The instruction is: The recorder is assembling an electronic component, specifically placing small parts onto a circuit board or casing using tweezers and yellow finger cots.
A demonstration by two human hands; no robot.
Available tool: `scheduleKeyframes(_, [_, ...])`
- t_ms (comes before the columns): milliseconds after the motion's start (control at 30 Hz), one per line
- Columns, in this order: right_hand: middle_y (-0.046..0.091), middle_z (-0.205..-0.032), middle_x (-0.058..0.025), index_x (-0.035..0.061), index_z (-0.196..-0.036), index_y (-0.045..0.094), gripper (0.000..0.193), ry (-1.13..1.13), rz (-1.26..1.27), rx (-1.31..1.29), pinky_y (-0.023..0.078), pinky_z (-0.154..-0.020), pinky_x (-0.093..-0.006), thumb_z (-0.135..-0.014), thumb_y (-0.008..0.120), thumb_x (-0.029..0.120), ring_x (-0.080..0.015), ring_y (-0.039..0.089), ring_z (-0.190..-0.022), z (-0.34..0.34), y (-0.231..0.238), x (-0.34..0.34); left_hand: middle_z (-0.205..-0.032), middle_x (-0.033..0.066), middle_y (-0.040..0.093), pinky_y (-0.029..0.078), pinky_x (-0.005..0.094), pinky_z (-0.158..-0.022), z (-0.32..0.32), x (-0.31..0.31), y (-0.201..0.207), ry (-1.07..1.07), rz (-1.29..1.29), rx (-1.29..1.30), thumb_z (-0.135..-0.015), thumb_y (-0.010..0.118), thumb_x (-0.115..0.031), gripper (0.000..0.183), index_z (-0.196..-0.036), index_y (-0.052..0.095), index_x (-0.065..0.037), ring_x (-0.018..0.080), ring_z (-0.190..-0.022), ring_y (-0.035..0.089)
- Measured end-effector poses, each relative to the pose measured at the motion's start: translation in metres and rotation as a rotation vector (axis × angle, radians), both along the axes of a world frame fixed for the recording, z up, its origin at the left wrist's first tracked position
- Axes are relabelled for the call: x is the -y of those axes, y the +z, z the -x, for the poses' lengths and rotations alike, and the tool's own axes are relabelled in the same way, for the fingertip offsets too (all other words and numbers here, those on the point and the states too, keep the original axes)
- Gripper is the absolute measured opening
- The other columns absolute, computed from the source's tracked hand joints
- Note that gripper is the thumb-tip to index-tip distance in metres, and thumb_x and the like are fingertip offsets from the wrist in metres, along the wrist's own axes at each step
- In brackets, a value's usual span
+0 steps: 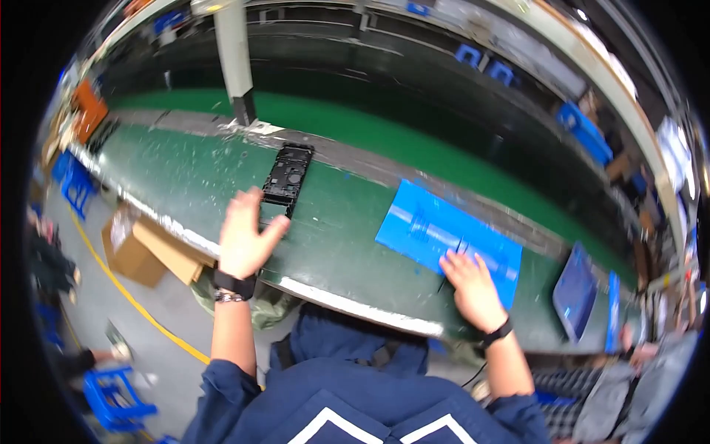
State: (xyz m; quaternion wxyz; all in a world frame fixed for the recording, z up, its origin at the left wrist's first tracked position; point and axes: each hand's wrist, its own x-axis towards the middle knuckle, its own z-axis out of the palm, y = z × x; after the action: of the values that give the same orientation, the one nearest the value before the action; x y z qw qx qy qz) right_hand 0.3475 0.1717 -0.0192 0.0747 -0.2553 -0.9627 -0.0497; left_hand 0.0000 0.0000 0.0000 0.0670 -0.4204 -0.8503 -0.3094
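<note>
My left hand (pixel 248 238) is spread, thumb apart from the fingers, at the near end of a long black plastic housing (pixel 288 176). Its fingertips are beside or on that end; contact is not clear. The housing has moulded ribs and a round detail, and lies on the green work surface (pixel 340 214). To the right, my right hand (pixel 475 290) rests with fingers extended over the near edge of a blue sheet or shallow tray (pixel 414 207). A thin dark piece (pixel 462 244) shows by its fingertips, too small to name. I see nothing gripped in either hand.
Beyond the bench's far rim runs a dark green belt (pixel 333 89), with a pale post (pixel 235 59) at its edge. A blue bin (pixel 575 292) stands at the right. Cardboard boxes (pixel 140 248) and a blue stool (pixel 118 396) are on the floor at left. Other people are at both sides.
</note>
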Motion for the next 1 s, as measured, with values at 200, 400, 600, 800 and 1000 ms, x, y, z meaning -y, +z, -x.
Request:
scheduleKeyframes(200, [0.059,-0.089,-0.0068,0.0071,-0.08,0.06,0.012,0.021,0.08,-0.132,0.032,-0.092,-0.041,-0.067,0.059,0.007,-0.0244,0.052,-0.093,0.01,0.027,0.009,-0.104,0.0149,0.054,0.046,0.0374,-0.07,0.002,0.005,-0.009,0.089,0.092,-0.027,-0.063,0.069,-0.029,0.039,-0.094,0.056,-0.01,0.0324,-0.082,0.057])
scheduleKeyframes(400, [0.052,-0.08,-0.0076,0.0011,-0.096,0.044,0.012,-0.2,0.448,-0.603,0.043,-0.064,-0.0285,-0.084,0.047,0.005,-0.0161,0.053,-0.071,-0.006,0.031,0.049,-0.062,0.0066,0.057,0.041,0.0275,-0.055,0.0,0.021,0.005,-0.073,-0.315,0.343,-0.072,0.065,-0.022,0.023,-0.078,0.061,0.0,0.016,-0.056,0.051])
scheduleKeyframes(600, [0.026,-0.055,0.0069,0.0043,-0.114,0.041,0.032,-0.164,1.633,-1.057,0.019,-0.041,-0.0195,-0.088,0.047,0.022,-0.0034,0.022,-0.044,-0.005,0.019,0.11,-0.093,0.0115,0.058,0.045,0.0242,-0.058,-0.081,0.028,0.025,-0.659,-0.397,0.423,-0.076,0.059,-0.011,0.014,-0.088,0.058,-0.004,0.0139,-0.064,0.055])
scheduleKeyframes(800, [0.041,-0.058,0.0072,0.0078,-0.082,0.052,0.023,-0.308,1.583,-1.191,0.024,-0.044,-0.019,-0.085,0.052,0.031,-0.0028,0.031,-0.047,0.021,-0.005,0.159,-0.123,0.0208,0.042,0.048,0.034,-0.065,-0.124,0.041,0.006,-1.478,-0.067,-0.299,-0.064,0.064,-0.014,0.02,-0.069,0.047,-0.006,0.029,-0.076,0.058])
scheduleKeyframes(1000, [0.053,-0.081,0.006,0.0017,-0.097,0.057,0.021,-0.341,1.364,-1.17,0.036,-0.061,-0.0186,-0.082,0.056,0.016,-0.0017,0.043,-0.07,0.0,-0.006,0.21,-0.126,0.0214,0.038,0.043,0.0356,-0.08,-0.115,0.063,0.024,-1.664,0.044,-0.01,-0.069,0.066,-0.029,0.044,-0.103,0.051,-0.007,0.0307,-0.096,0.053])
